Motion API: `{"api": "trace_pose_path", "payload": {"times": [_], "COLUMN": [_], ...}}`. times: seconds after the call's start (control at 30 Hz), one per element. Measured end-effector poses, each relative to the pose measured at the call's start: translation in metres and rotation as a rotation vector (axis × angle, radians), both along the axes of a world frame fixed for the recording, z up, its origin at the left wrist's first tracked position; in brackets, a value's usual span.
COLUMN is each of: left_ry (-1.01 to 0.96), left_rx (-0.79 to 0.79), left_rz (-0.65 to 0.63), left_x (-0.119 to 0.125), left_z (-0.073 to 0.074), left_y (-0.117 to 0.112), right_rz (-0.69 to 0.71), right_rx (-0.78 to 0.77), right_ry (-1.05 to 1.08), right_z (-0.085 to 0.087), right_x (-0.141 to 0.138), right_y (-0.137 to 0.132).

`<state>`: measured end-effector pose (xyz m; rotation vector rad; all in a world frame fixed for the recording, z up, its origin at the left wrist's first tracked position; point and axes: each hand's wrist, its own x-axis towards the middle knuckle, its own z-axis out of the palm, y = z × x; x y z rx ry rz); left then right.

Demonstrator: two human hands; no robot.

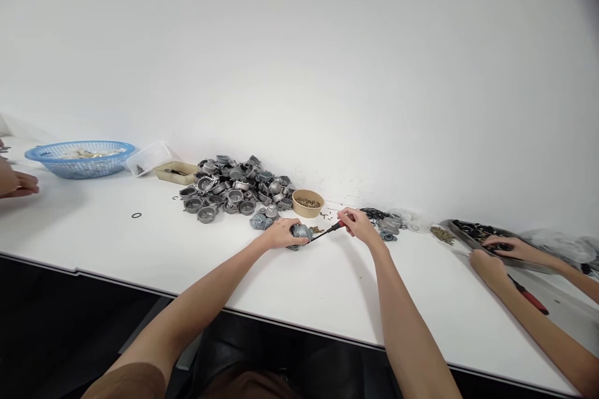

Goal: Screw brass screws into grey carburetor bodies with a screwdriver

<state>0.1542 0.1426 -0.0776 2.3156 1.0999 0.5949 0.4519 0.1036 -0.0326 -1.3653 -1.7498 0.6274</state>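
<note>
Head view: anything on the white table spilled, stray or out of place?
A lone black ring lies on the table, apart from the pile of grey castings. A few brass bits lie loose outside the paper bowl, beside the casting in the left hand and the screwdriver in the right hand. Nothing looks damaged.

Small grey metal housing (pixel 302 232) sits low, slim black screwdriver (pixel 326 232) angled into it.

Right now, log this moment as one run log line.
left hand: holding grey cast-metal housing on white table | right hand: holding red-handled screwdriver, tip at housing | nearby: tan bowl of small screws
</note>
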Motion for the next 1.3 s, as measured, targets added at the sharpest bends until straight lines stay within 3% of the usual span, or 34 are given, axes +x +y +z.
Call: {"api": "trace_pose_path", "payload": {"times": [0.13, 0.33, 0.5, 0.7, 0.9, 1.1, 1.3], "left_ry": [0.016, 0.017, 0.001, -0.002, 0.002, 0.010, 0.007], "left_rx": [0.003, 0.006, 0.022, 0.016, 0.010, 0.002, 0.012], "left_rz": [0.019, 0.020, 0.012, 0.012, 0.020, 0.018, 0.032], "left_x": [0.001, 0.001, 0.001, 0.001, 0.000, 0.001, 0.002], "left_z": [-0.001, -0.001, -0.002, 0.000, 0.002, -0.003, -0.011], "left_y": [0.001, 0.000, 0.001, 0.000, -0.002, 0.003, 0.008], "right_rz": [0.100, -0.059, 0.090, -0.079, 0.110, -0.072, 0.136], "right_rx": [0.032, 0.058, 0.118, 0.160, 0.075, 0.084, 0.031], "right_ry": [0.037, -0.056, 0.025, -0.060, 0.057, -0.036, 0.098], "right_z": [0.000, 0.002, 0.001, 0.000, 0.000, 0.001, 0.007], "right_x": [0.000, -0.004, -0.006, -0.009, -0.006, -0.010, -0.012], "right_y": [0.001, -0.003, 0.000, 0.001, 0.001, -0.003, -0.007]}}
